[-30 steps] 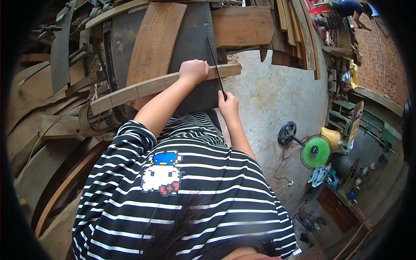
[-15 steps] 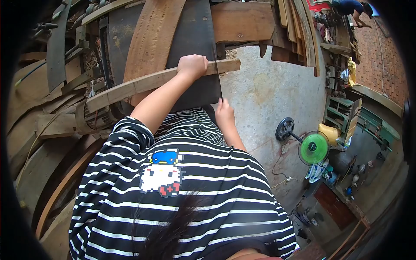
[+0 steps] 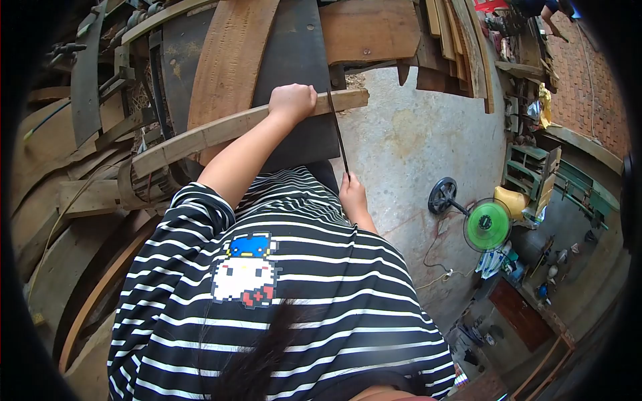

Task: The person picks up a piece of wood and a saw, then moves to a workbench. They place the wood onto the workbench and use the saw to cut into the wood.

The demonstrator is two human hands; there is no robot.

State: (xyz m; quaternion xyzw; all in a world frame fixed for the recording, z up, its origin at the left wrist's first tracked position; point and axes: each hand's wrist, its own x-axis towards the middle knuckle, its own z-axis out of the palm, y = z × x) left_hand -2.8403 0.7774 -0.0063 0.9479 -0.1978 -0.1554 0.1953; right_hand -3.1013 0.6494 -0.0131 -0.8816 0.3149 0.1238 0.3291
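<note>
My left hand is closed over a long wooden strip, pressing it down across the dark bench top. Lower and to the right, my right hand grips the near end of a handsaw. Its thin dark blade, seen almost edge-on, crosses the strip near its right end, a little right of my left hand. The saw's handle is mostly hidden in my fingers. The strip's right end sticks out past the bench edge over the concrete floor.
A wide brown board lies on the bench, left of the dark surface. Stacked planks stand at the upper right. On the concrete floor is a green fan with a cord. Part of another person shows at top right.
My right hand has drawn the saw back toward my body, so it sits lower now. My left hand and the wooden strip stay in nearly the same place.
</note>
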